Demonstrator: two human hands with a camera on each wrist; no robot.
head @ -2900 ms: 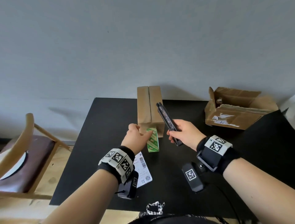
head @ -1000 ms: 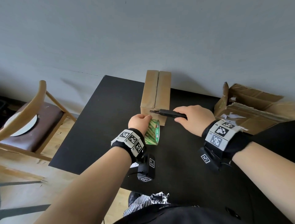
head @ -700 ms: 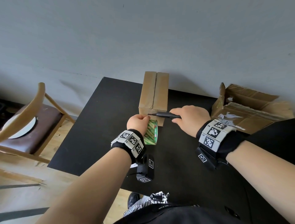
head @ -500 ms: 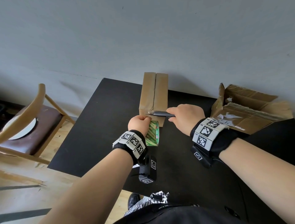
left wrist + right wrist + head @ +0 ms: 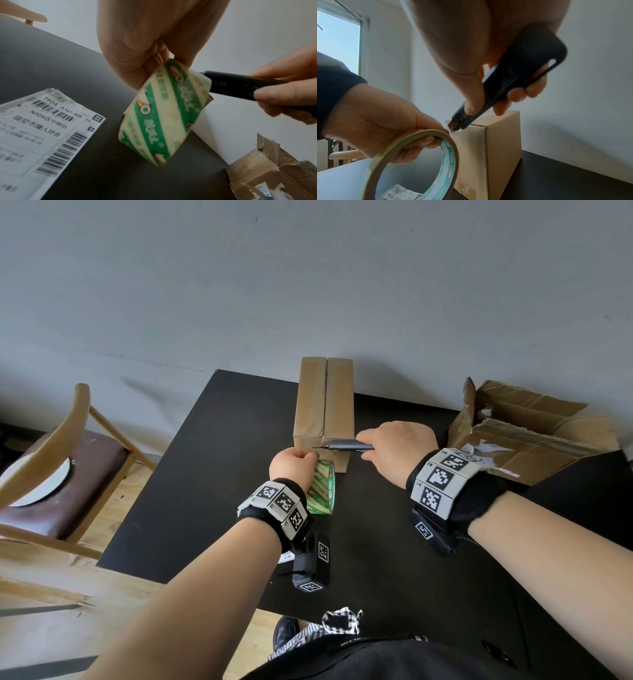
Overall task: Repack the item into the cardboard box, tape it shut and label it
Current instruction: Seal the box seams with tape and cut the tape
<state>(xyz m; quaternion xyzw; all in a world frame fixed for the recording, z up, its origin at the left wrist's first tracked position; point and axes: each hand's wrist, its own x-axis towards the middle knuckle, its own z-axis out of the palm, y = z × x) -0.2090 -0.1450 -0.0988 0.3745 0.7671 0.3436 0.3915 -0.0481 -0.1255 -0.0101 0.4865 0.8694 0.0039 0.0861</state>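
- The cardboard box (image 5: 323,409) is stood on the black surface (image 5: 205,474) near the wall, its top flaps closed; glossy tape appears to be laid along the centre seam and down the near end face.
- The item is not seen; it is judged to be inside the closed box.
- The tape roll (image 5: 322,487) is gripped by the left hand (image 5: 293,465), the fingers (image 5: 419,143) curled through its core with the thumb outside, and it is held just in front of the near end face, presumably so that the strip is kept taut for cutting.
- The black utility knife (image 5: 346,445) is clasped in the right hand (image 5: 397,451), the fingers (image 5: 518,94) wrapped round the handle and the thumb pressed near the blade end for control.
- The blade tip is brought to the top near edge of the box, between roll and cardboard, where the tape is apparently to be severed; actual contact cannot be told.
- The shipping label (image 5: 42,128) is left flat on the surface under the left wrist, within reach for the last step.
- A torn, opened box (image 5: 534,433) is set well apart to the right, clear of the work.
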